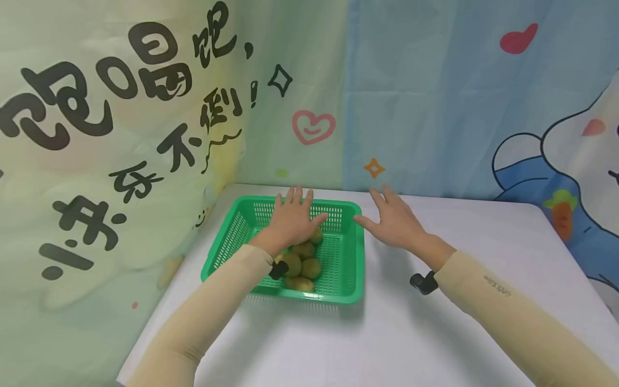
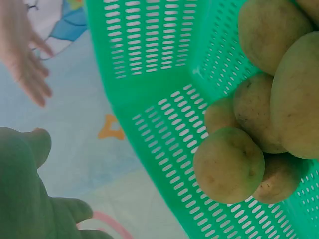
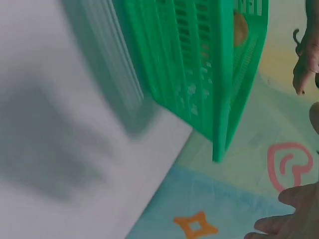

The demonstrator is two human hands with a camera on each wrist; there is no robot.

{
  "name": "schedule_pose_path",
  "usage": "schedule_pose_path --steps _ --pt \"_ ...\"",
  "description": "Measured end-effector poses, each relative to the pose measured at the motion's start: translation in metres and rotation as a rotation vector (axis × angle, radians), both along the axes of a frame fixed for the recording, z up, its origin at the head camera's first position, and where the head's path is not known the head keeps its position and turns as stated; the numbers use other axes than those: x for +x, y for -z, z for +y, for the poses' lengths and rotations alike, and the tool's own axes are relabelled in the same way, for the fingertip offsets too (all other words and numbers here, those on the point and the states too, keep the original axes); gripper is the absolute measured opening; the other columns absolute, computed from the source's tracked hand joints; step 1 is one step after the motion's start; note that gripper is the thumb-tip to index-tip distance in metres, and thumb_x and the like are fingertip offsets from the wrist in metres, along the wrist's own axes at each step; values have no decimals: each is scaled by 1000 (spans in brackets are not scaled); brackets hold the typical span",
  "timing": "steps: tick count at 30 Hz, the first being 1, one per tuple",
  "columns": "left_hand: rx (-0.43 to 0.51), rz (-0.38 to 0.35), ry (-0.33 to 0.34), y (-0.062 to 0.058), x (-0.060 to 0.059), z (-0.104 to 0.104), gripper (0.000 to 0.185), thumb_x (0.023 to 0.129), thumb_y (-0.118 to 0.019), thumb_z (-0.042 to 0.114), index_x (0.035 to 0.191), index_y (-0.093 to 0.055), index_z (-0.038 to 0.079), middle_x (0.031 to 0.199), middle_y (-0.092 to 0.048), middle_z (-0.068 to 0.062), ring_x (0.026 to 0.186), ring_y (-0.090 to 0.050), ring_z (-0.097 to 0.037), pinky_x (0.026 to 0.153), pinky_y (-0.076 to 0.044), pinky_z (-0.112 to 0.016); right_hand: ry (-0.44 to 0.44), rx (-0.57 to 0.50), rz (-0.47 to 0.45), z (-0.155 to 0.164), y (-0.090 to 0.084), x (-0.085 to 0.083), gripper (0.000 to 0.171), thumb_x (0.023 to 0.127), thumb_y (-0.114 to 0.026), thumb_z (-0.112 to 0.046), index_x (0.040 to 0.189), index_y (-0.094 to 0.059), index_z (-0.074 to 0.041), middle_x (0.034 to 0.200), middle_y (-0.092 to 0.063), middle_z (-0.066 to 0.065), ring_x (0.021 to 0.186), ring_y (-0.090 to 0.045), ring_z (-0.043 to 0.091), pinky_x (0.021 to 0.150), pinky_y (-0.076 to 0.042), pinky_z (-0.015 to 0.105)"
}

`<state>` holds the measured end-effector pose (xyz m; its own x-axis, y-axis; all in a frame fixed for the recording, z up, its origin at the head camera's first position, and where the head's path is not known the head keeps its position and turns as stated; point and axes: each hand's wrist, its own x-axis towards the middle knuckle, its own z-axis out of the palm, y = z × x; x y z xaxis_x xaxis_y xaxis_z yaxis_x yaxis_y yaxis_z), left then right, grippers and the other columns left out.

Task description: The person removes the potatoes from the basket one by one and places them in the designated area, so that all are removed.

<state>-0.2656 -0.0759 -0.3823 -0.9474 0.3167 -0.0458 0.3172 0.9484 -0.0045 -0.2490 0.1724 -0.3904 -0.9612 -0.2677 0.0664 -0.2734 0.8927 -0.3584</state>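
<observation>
Head view — left hand (image 1: 292, 220) flat above potatoes (image 1: 302, 263), green basket (image 1: 345, 279).

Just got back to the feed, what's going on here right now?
A person has both hands out flat over a white table. The left hand hovers, fingers straight, above a green basket holding several yellowish-green fruits. The right hand is open just right of the basket, holding nothing.

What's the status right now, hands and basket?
Left hand open, over the potatoes. Right hand open, beside the green basket. Nothing held, nothing in the way.
</observation>
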Motion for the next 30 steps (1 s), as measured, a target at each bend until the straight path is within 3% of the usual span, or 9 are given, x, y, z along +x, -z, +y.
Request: schedule_pose_path --steps 5,14,23,30 --pt "43 -2 0 -2 12 -14 83 84 -10 71 147 -11 17 151 -4 -13 137 -5 -30 106 -7 -52 -50 -117 45 -14 9 13 87 81 -44 -67 143 -25 -9 148 -17 17 133 -19 35 99 -24 55" --pt "128 6 -34 6 36 -58 78 88 -23 65 146 -18 13 150 -10 -17 136 -10 -34 105 -10 -54 -173 -269 37 -40 21 33 73 85 -52 -53 141 -30 -12 147 -22 12 132 -23 32 99 -28 52" --pt "245 5 -185 22 70 -119 74 90 -42 52 144 -22 5 147 -13 -26 133 -10 -41 102 -13 -58 -226 -390 -36 -72 35 53 60 86 -61 -32 137 -37 -11 141 -34 8 127 -34 26 96 -35 46" --pt "368 38 -293 46 84 -143 75 90 -47 46 141 -24 -3 143 -16 -31 129 -19 -46 97 -24 -58 -223 -478 -101 -91 43 63 58 84 -64 -30 133 -41 -8 138 -38 10 113 -48 24 83 -46 37"
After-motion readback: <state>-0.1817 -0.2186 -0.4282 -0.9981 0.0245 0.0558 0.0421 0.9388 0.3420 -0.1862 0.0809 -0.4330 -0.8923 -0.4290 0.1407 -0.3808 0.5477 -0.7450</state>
